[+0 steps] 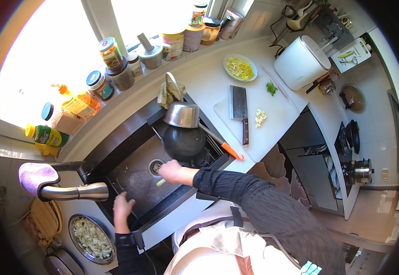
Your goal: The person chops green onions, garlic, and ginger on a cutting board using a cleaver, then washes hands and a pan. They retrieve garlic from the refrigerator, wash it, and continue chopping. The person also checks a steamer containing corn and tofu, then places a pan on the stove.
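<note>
My right hand [174, 172] is over the sink, closed around a pale green stalk piece [161, 183] whose end pokes out below my fingers. Most of that piece is hidden by the hand. At the sink's left side, my left hand [123, 206] has its thumb and fingers apart, with nothing seen in it. The dark sink [130, 175] has a round drain strainer [156, 167] beside my right hand. Beyond that hand, a black pan [184, 142] and a steel pot [182, 115] are stacked over the sink's far end. The steel faucet [75, 192] reaches in near my left hand.
A cleaver [238, 103] and chopped garlic [260, 118] lie on a white cutting board [220, 110]. A plate of chopped yellow-green vegetable [239, 68] stands behind. An orange-handled tool [232, 151] overhangs the sink edge. A bowl of white florets [92, 239] sits left; several jars [99, 84] line the sill.
</note>
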### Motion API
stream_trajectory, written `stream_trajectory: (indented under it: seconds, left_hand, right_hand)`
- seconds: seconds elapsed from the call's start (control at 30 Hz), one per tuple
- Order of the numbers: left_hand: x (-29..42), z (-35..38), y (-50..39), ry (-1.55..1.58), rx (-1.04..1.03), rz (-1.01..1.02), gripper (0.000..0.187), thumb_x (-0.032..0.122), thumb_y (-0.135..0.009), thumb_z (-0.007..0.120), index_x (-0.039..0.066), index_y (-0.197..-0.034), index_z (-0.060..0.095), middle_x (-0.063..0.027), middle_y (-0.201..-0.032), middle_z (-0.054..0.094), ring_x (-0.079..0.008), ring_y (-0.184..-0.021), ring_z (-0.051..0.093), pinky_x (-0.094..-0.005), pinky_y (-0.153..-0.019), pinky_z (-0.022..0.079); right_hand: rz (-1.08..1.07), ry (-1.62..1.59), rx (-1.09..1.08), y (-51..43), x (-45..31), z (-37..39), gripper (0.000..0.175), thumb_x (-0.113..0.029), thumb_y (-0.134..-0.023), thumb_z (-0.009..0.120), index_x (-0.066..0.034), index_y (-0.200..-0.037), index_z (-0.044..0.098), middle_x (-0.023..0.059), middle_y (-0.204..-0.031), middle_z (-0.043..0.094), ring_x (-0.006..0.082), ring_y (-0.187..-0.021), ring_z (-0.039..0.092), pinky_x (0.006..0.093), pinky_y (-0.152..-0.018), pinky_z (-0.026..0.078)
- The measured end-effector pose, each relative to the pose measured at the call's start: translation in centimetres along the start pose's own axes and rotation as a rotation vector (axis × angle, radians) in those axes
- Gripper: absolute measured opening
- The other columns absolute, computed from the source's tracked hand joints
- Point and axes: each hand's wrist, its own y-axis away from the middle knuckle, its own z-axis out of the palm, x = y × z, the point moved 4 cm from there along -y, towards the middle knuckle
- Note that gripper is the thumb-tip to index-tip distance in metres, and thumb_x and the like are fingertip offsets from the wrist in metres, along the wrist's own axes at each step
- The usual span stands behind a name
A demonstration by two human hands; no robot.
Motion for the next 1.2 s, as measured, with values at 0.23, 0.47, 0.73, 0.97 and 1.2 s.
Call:
stream_trajectory:
  seconds: [0.23, 0.47, 0.73, 0.97, 1.2]
  left_hand:
    - [23.6, 5.2, 2.8, -0.108, 0.251, 0.491, 0.043, 0.012, -0.08, 0.069, 0.009, -0.122, 0.059, -0.0153, -0.124, 0.057, -0.0359, -0.106, 0.061, -0.047, -0.084, 0.052]
    - [50.0, 19.3, -0.2, 0.091, 0.083, 0.629, 0.062, 0.016, -0.087, 0.065, 0.004, -0.142, 0.037, -0.0229, -0.117, 0.053, -0.0408, -0.1, 0.06, -0.0444, -0.082, 0.053]
    - [55.3, 26.1, -4.8, -0.295, 0.248, 0.283, 0.068, 0.009, -0.086, 0.057, 0.002, -0.147, 0.027, -0.0248, -0.098, 0.055, -0.043, -0.089, 0.061, -0.0465, -0.066, 0.054]
    - [57.8, 22.1, 1.3, 0.079, 0.107, 0.481, 0.053, 0.005, -0.091, 0.057, 0.005, -0.139, 0.033, -0.0211, -0.075, 0.06, -0.0415, -0.064, 0.062, -0.045, -0.058, 0.049]
    - [60.0, 26.1, 5.4, 0.225, -0.196, 0.446, 0.05, 0.006, -0.094, 0.058, 0.003, -0.139, 0.036, -0.0208, -0.07, 0.055, -0.0407, -0.059, 0.056, -0.0408, -0.058, 0.046]
  right_hand:
    - [-0.034, -0.637, 0.638, 15.4, 18.0, -5.3, 0.013, -0.01, -0.08, 0.069, -0.0078, -0.092, 0.066, 0.0127, -0.094, 0.057, 0.0337, -0.089, 0.059, 0.0409, -0.078, 0.05]
    - [0.559, -0.602, 0.918, 32.2, 42.0, -1.3, 0.017, -0.005, -0.082, 0.068, -0.0005, -0.098, 0.064, 0.0153, -0.092, 0.06, 0.0311, -0.08, 0.062, 0.0386, -0.073, 0.051]
    - [0.628, -0.693, 0.857, 35.6, 49.1, 2.8, 0.018, -0.006, -0.082, 0.07, -0.003, -0.097, 0.061, 0.0143, -0.091, 0.06, 0.0333, -0.081, 0.062, 0.04, -0.073, 0.053]
    - [0.387, -0.591, 1.213, 34.2, 48.9, 1.7, 0.02, -0.003, -0.08, 0.071, -0.0033, -0.098, 0.062, 0.0122, -0.102, 0.059, 0.0328, -0.09, 0.061, 0.0392, -0.077, 0.053]
    - [0.362, -0.723, 1.298, 34.1, 48.2, 3.4, 0.008, 0.001, -0.08, 0.07, -0.0016, -0.085, 0.064, 0.011, -0.09, 0.062, 0.0297, -0.081, 0.064, 0.035, -0.072, 0.054]
